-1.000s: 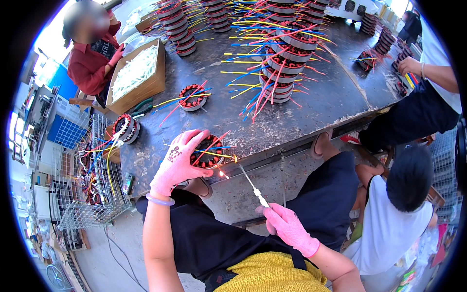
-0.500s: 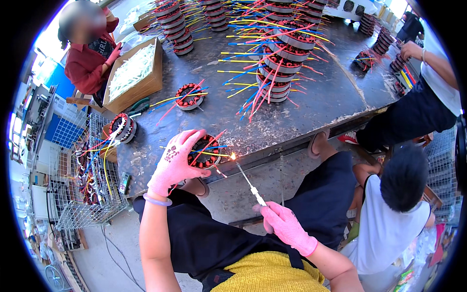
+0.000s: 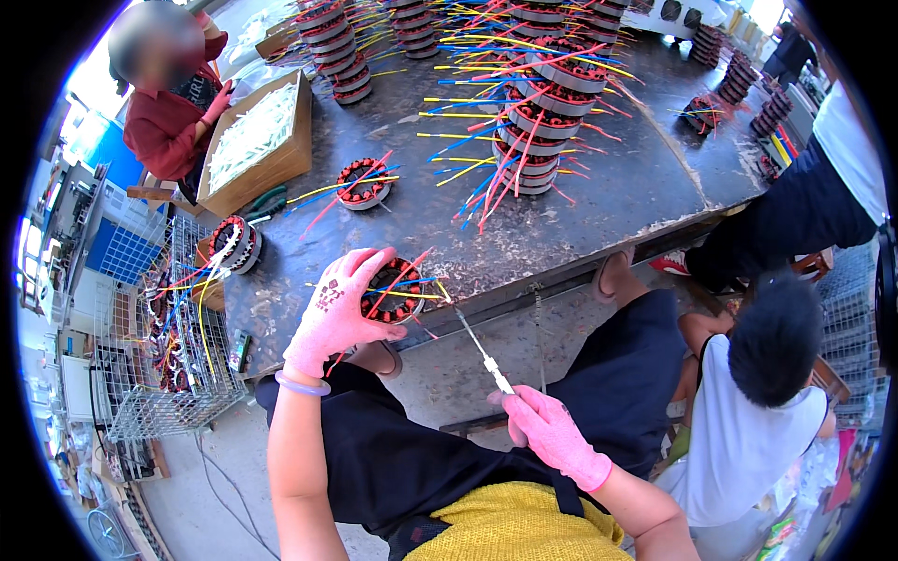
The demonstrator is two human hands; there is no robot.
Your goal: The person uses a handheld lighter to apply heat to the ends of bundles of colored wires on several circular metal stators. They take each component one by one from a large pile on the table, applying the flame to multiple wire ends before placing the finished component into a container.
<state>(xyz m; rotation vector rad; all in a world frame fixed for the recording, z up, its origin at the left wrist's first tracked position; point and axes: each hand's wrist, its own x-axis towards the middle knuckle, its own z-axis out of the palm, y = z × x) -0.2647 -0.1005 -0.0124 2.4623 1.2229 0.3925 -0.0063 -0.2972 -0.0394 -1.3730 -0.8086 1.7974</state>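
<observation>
My pink-gloved left hand (image 3: 335,313) grips a motor stator (image 3: 404,310), a ring with red and black windings, at the near table edge. Red, blue and yellow leads stick out from it to the right. In my gloved right hand (image 3: 554,434) is a slim rod-like tool (image 3: 478,344) with a white grip and a thin metal shaft; its exact kind is unclear. The tool's tip touches or nearly touches the end of a yellow lead (image 3: 443,291). Behind my left hand, another stator (image 3: 364,185) with loose leads lies on the table.
Tall stator stacks (image 3: 538,131) stand on the dark table (image 3: 430,220), their leads jutting out. At left are a carton of white pieces (image 3: 297,154), pliers (image 3: 268,203), a bound stator (image 3: 236,245) and a wire basket (image 3: 173,402). Co-workers are at far left and right.
The small bright flame at the tool's tip is no longer visible. My hands have barely moved. At the right, the standing co-worker's hand has left the stator stack and gone out of view.
</observation>
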